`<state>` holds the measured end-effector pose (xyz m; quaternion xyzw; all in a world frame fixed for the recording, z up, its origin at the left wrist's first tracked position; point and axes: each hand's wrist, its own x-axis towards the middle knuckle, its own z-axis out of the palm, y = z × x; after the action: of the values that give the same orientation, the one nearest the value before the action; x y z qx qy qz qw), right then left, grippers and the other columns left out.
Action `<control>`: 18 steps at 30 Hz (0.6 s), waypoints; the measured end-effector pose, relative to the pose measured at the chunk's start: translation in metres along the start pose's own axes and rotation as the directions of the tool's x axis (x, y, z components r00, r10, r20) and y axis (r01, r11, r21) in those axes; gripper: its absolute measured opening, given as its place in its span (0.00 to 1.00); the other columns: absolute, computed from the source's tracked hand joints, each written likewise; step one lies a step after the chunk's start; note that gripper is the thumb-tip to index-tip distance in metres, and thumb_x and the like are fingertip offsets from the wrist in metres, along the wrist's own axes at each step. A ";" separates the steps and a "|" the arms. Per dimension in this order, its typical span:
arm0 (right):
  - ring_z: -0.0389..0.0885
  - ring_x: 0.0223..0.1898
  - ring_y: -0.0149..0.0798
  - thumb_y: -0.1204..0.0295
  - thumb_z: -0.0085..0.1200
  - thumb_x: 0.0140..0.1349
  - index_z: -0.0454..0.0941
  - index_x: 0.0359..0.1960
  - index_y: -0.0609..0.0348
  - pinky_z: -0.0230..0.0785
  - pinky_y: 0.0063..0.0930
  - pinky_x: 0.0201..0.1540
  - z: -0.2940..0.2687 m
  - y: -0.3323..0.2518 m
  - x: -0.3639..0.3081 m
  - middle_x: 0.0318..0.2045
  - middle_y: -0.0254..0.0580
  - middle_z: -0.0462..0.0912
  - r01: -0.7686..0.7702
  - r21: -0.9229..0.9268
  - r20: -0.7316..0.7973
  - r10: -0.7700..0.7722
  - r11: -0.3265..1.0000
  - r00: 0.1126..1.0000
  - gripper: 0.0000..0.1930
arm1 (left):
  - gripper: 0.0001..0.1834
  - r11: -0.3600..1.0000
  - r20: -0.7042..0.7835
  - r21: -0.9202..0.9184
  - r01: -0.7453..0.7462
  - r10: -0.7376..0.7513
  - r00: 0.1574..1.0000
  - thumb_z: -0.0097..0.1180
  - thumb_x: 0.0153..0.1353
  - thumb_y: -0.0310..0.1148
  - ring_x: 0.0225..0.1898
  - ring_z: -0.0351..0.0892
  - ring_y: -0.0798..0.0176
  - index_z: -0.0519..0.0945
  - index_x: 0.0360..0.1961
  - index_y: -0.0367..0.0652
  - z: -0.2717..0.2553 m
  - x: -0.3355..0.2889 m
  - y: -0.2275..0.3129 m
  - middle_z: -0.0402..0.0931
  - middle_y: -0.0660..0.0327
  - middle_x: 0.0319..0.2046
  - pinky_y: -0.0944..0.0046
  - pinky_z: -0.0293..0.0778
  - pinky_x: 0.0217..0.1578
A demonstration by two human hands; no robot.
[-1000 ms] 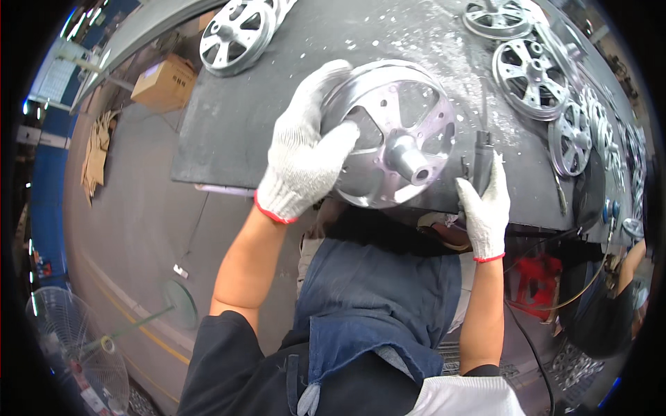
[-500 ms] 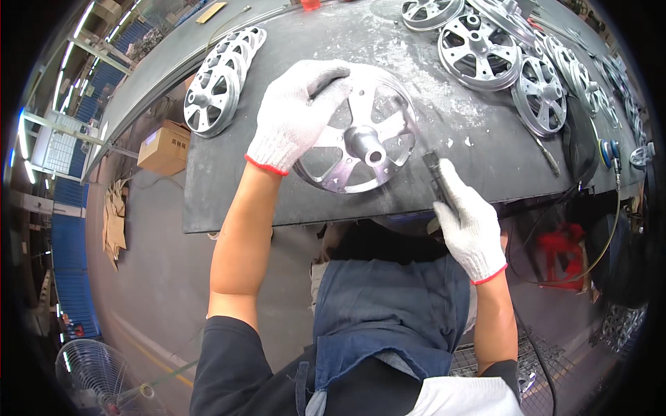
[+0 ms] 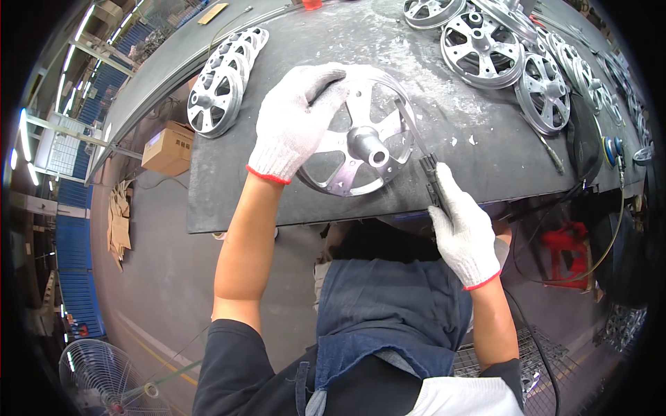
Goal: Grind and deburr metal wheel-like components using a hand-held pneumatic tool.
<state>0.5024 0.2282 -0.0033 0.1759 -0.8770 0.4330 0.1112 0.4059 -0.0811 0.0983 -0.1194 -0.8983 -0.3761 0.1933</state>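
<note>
A silver five-spoke metal wheel [image 3: 368, 145] is tilted near the table's front edge, its hub tube pointing toward me. My left hand [image 3: 297, 118], in a white knit glove with a red cuff, grips the wheel's upper left rim; part of the rim is hidden beneath it. Wrapped round a black handle, my gloved right hand [image 3: 463, 227] holds a file [image 3: 414, 129] with a narrow flat metal blade. That blade lies against or just over the wheel's right rim; whether it touches I cannot tell.
The dark table [image 3: 277, 197] carries pale dust. A row of leaning wheels [image 3: 214, 100] stands at the left, and piled wheels [image 3: 482, 48] lie at the far right. A hose-fitted tool with a blue disc [image 3: 612, 149] sits at the right edge. Below left is a cardboard box [image 3: 166, 148].
The file's blade, blurred before, now shows sharply against the wheel's right rim. My right hand has shifted slightly left and down. My left hand keeps its grip on the wheel.
</note>
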 end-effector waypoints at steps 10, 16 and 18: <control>0.88 0.56 0.31 0.81 0.72 0.69 0.61 0.90 0.53 0.77 0.22 0.35 -0.044 -0.013 -0.003 0.70 0.44 0.84 -0.570 0.633 0.531 0.241 0.524 0.812 0.49 | 0.31 0.983 0.103 -0.031 0.180 -0.176 0.979 0.80 0.62 0.32 0.56 0.86 0.60 0.82 0.63 0.35 -0.030 0.013 0.038 0.86 0.54 0.52 0.60 0.82 0.62; 0.89 0.51 0.30 0.82 0.73 0.67 0.59 0.91 0.55 0.78 0.25 0.34 -0.032 -0.036 -0.007 0.72 0.50 0.82 -0.540 0.729 0.523 0.167 0.420 0.836 0.52 | 0.34 0.826 -0.171 -0.538 0.168 -0.302 0.938 0.65 0.74 0.19 0.44 0.84 0.76 0.69 0.80 0.32 0.015 -0.052 0.015 0.86 0.56 0.59 0.73 0.79 0.40; 0.85 0.36 0.26 0.80 0.69 0.72 0.59 0.91 0.53 0.75 0.25 0.31 -0.034 -0.056 0.007 0.62 0.46 0.86 -0.649 0.618 0.615 0.241 0.444 0.751 0.48 | 0.33 0.823 -0.203 -0.547 0.151 -0.306 0.930 0.62 0.76 0.18 0.47 0.85 0.74 0.69 0.80 0.32 0.027 -0.066 0.010 0.87 0.56 0.60 0.72 0.81 0.44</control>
<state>0.5201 0.2219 0.0596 0.0540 -0.5954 0.7418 -0.3037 0.4615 -0.0598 0.0584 -0.0030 -0.7329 -0.6395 0.2322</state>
